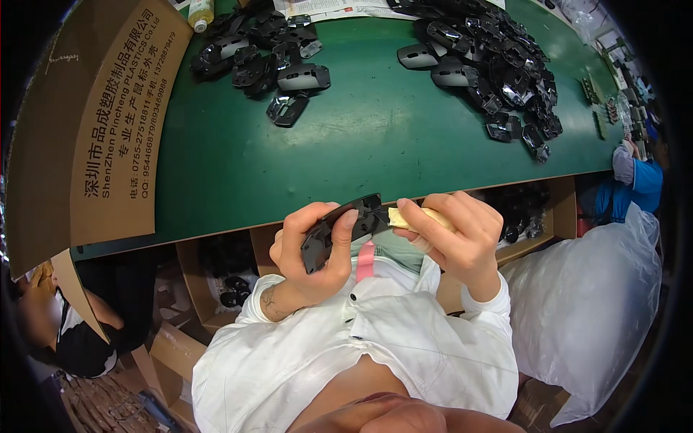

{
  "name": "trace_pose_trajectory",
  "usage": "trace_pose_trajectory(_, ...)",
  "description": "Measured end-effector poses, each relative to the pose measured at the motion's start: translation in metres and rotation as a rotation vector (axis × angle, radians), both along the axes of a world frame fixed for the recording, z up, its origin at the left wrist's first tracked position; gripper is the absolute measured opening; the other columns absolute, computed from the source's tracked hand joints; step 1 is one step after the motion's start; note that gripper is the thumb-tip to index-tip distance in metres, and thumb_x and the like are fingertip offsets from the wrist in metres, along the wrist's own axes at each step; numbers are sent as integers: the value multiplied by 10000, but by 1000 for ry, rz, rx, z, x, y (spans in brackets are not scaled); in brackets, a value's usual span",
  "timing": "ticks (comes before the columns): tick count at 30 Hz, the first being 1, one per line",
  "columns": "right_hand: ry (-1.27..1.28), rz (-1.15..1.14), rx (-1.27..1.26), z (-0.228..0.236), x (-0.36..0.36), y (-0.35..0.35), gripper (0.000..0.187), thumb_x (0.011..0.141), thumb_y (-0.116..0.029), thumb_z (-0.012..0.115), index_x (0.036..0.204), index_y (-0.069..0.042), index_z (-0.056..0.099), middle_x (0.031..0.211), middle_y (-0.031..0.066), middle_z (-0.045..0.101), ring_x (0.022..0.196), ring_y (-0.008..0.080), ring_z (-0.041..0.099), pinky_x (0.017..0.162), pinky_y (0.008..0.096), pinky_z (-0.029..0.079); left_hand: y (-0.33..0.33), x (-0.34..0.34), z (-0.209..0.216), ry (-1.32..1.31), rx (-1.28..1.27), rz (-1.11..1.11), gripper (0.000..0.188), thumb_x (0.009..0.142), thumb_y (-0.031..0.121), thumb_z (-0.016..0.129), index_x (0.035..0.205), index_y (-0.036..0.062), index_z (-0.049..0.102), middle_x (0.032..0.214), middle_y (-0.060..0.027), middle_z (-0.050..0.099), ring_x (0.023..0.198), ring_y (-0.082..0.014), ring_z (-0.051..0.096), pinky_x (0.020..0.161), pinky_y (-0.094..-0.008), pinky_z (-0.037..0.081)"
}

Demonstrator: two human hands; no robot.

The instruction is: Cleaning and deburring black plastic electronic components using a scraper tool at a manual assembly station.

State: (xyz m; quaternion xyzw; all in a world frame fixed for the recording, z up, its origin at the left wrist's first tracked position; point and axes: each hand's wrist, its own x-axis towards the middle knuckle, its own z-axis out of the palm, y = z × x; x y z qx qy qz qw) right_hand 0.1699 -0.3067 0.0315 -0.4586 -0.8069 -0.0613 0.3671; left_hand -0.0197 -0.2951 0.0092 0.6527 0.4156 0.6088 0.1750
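My left hand (297, 249) grips a black plastic mouse shell (368, 209), holding it tilted just off the table's near edge. Fingers and thumb wrap its sides, and the inner side partly shows. Closed in my right hand (465, 234) is a tool with a pale yellow wrapped handle (398, 218). Its narrow dark end meets the shell's right end, or lies very close to it; the exact contact is too small to tell. Beyond my hands, black mouse shells lie in a left heap (281, 61) and a larger right heap (498, 68).
The green table (346, 123) spans the far side. A large cardboard box (123, 130) stands at its left, near a bottle (201, 14). Open cartons with black parts sit under the near edge. At right is a stuffed translucent bag (585, 303). Other people sit at both sides.
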Motion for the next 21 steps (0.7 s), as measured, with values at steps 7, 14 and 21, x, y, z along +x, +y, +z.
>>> trace_pose_trajectory(7, -99, -27, 13, 10, -4, 0, 201, 683, -195, 778, 858, -102, 743, 751, 7, 602, 517, 107, 408, 450, 226, 345, 0, -1, 0, 93, 43, -23, 301, 733, -78, 748, 983, -22, 591, 750, -77, 671, 498, -117, 515, 469, -217, 434)
trace_pose_trajectory(14, -493, -226, -51, 7, 12, 13, 237, 680, -132, 716, 916, -153, 720, 779, -20, 554, 510, 103, 329, 437, 217, 301, 4, -14, 4, 95, 248, 19, 334, 742, -45, 734, 1024, -28, 556, 810, -124, 663, 516, -142, 536, 464, -230, 442)
trace_pose_trajectory(21, -46, -203, -87, 36, 24, 2, 151, 719, -171, 775, 849, -108, 730, 688, -39, 562, 498, 108, 403, 460, 242, 346, 3, -21, 7, -222, -170, 134, 194, 865, 52, 678, 984, 7, 531, 754, -94, 635, 507, -124, 538, 494, -217, 465)
